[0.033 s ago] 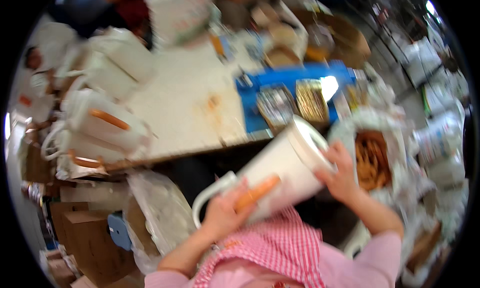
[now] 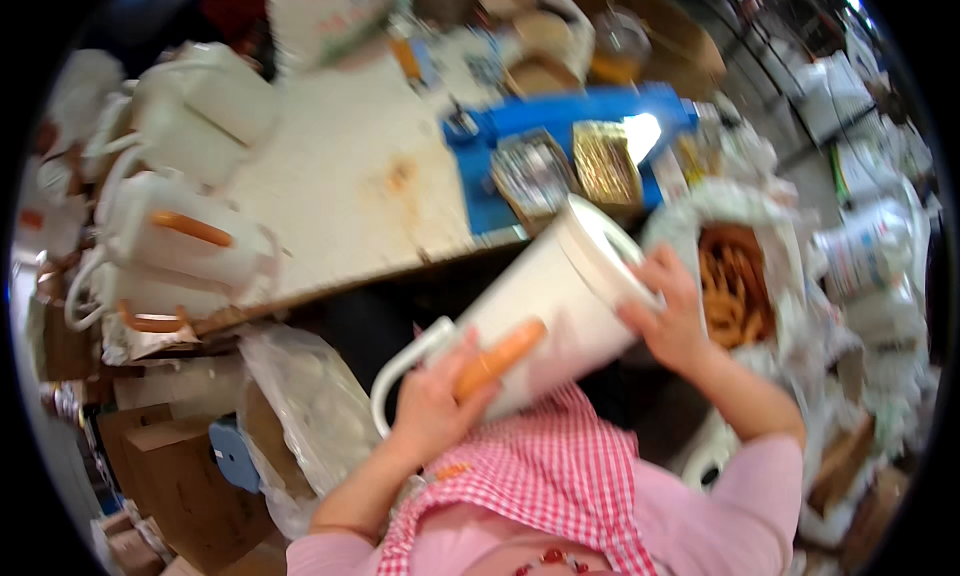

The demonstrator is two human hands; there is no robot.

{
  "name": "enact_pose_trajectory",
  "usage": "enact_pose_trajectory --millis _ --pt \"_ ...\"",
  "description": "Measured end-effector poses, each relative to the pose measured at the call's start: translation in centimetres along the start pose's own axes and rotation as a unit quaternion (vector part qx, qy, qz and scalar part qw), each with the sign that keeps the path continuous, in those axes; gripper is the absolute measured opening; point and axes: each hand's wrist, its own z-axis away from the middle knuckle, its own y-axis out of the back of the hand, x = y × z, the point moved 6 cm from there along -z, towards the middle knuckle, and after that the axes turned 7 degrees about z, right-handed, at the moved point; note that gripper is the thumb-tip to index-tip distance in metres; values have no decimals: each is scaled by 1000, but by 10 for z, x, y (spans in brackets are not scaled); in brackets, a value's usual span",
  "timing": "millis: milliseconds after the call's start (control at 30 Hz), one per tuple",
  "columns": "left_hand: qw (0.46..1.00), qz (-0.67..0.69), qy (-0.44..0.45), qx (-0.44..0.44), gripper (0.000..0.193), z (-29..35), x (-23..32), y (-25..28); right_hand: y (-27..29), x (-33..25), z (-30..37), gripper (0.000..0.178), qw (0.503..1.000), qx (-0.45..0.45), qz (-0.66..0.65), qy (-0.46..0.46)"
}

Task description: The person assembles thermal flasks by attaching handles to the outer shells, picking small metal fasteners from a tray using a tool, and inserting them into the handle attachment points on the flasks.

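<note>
Tilted across my lap is a tall white plastic pitcher-like container (image 2: 560,301), its open end up to the right. An orange handle (image 2: 500,358) runs along its side, and a white loop handle (image 2: 400,371) sticks out at the lower left end. My left hand (image 2: 437,401) grips the container's lower part at the orange handle, fingers partly hidden. At the open end, my right hand (image 2: 672,311) is closed on the rim.
More white containers with orange handles (image 2: 192,228) lie on the table (image 2: 330,196) at left. A blue tray (image 2: 470,166) carries boxes of silvery pieces (image 2: 533,174) and golden pieces (image 2: 606,164). Right of me stands a bag of orange handles (image 2: 735,296). Cardboard boxes (image 2: 190,476) sit lower left.
The view has shifted slightly, so the table and its contents sit higher and further left. Both hands keep the same hold on the container.
</note>
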Motion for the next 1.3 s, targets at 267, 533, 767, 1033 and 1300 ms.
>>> enact_pose_trajectory --millis 267,533,767,1033,1300 --pt "999 -25 20 27 70 9 -7 -5 -5 -14 -21 38 996 -27 -52 -60" --pt "998 43 28 45 68 27 -26 -4 -19 12 -25 50 947 -52 -317 -29" --pt "997 76 23 20 48 18 -14 -6 -94 155 -30 75 837 -185 -451 -249" --pt "992 -58 103 41 55 21 -12 -16 -24 50 -19 79 941 -89 -319 -62" --pt "999 -36 -40 -8 55 1 10 -30 -22 -138 -3 76 941 -215 126 228"
